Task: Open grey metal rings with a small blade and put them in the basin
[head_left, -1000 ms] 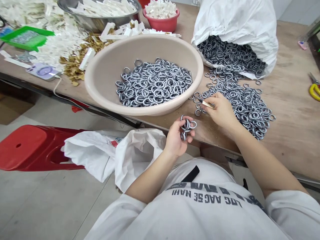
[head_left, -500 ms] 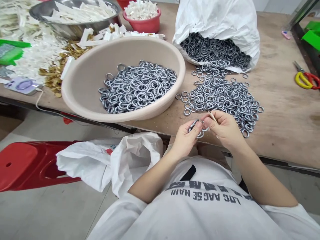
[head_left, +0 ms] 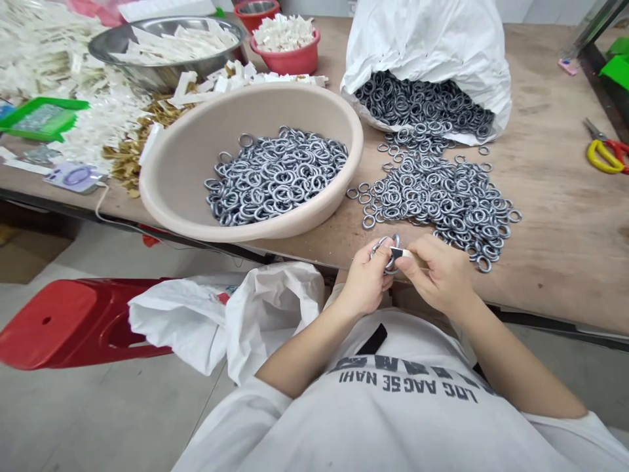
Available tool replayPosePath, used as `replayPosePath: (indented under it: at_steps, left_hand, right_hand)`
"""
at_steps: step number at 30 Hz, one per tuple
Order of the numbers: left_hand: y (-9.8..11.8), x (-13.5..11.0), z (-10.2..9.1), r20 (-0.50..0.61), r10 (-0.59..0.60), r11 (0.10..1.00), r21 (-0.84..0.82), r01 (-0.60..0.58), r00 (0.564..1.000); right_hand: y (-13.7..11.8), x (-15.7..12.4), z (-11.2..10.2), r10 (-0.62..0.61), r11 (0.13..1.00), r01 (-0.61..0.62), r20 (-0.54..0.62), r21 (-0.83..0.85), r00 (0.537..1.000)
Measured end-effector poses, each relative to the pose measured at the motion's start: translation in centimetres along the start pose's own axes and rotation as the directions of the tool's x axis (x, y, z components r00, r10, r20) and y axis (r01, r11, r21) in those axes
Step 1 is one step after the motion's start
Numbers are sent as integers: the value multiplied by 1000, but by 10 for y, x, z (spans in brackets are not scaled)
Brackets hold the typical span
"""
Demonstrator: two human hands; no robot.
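Observation:
My left hand (head_left: 366, 278) holds several grey metal rings (head_left: 386, 248) up just off the table's front edge. My right hand (head_left: 437, 272) pinches a small pale strip with a dark end (head_left: 401, 253), and that end touches the rings. Both hands are close together, and the fingers hide part of the rings. A loose heap of the same rings (head_left: 442, 203) lies on the wooden table (head_left: 555, 262) just beyond my hands. More rings fill a beige plastic basin (head_left: 275, 105) to the left of the heap.
A white sack (head_left: 427, 46) spills rings at the back. Scissors (head_left: 605, 154) lie at the right. A steel bowl, a red tub, white pieces and brass-coloured scraps crowd the back left. A red stool and a white bag sit on the floor at the lower left.
My left hand has risen from below the table edge to meet my right hand. My right hand has moved from the ring heap towards me, and the strip now touches the rings.

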State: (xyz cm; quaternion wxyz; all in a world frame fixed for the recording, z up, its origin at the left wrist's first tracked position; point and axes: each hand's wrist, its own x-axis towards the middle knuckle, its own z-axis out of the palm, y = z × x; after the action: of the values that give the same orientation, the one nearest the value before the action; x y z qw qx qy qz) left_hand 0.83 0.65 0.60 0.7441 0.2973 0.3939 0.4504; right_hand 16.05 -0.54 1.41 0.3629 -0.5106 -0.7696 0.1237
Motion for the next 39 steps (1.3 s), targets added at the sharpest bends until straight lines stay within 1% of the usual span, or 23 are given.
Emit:
replayPosePath:
  at_steps: [3,6,8,9,11,13,14,16,19,21,23,25,26,28,29,30,31,32,34,35,36,37,39]
  left_hand:
    - [-1,1,1,-23,-16,1000,-10,15,1000]
    - [-3,1,0,-22,-9,1000,3,9,1000]
    - [-4,-1,-2,-11,9,1000,21,-9,1000]
    - [-5,-2,-3,2,17,999,34,-17,1000]
    - [-5,-5,-5,44,16,998,63,-18,999]
    - [-5,-7,-8,67,3,998,69,-7,998]
    - [-5,-7,-10,59,3,998,60,-6,998]
    - [-6,-6,-15,12,25,999,31,-26,1000]
    - [-7,-6,-22,-28,75,997,29,-74,997]
    - [-4,-11,-24,-21,111,992,70,-109,994]
    - [11,-20,-23,-5,193,966,177,-189,981]
    - [42,-30,-20,25,331,878,360,-317,943]
    - [64,-34,-18,49,414,800,457,-389,909]
    - [112,-36,-17,76,578,601,634,-487,812]
    - [137,-34,-19,83,641,487,725,-488,763]
    - [160,-29,-22,105,676,363,814,-454,729]
    - [180,-23,-28,129,673,240,893,-380,729]
    - [196,-15,-35,142,647,125,949,-288,749]
    - [217,2,-53,115,556,-64,993,-96,823]
    - [221,10,-62,84,527,-121,992,-23,846]
    - [223,16,-70,59,519,-149,989,22,853]
    - [223,21,-77,47,527,-165,985,48,849]
    - [218,25,-85,66,576,-166,985,38,815]
  right_hand:
    - [-2,-3,1,-40,994,40,5,-103,999]
    - [-2,-4,3,-51,993,53,16,-108,999]
    - [2,-2,4,-37,996,42,52,-85,998]
    - [5,-1,4,-9,997,14,71,-71,997]
    - [15,6,3,107,993,-104,66,-53,992]
    - [24,14,2,245,969,-245,-1,-18,970]
    - [26,18,2,283,959,-283,-35,16,958]
    - [24,23,5,240,964,-235,-33,126,970]
    - [5,20,14,70,943,-88,69,321,995]
    - [-11,17,20,49,895,-91,106,436,993]
    - [-29,20,22,79,843,-116,92,526,993]
    - [-46,39,19,83,813,-87,33,576,996]
    - [-54,55,18,74,811,-58,-3,582,997]
    - [-68,98,18,86,818,-16,-95,574,992]
    - [-72,122,20,78,819,11,-129,574,989]
    - [-74,147,23,44,818,48,-146,574,988]
    - [-74,169,28,-1,818,76,-130,570,992]
    - [-73,187,34,-40,822,92,-104,562,994]
    - [-66,208,45,-64,836,119,-120,536,991]
    - [-61,209,49,-68,844,130,-137,521,988]
    - [-55,206,53,-68,853,141,-159,503,985]
    - [-50,199,55,-68,862,150,-182,484,981]
    - [-38,180,55,-62,881,164,-236,444,970]
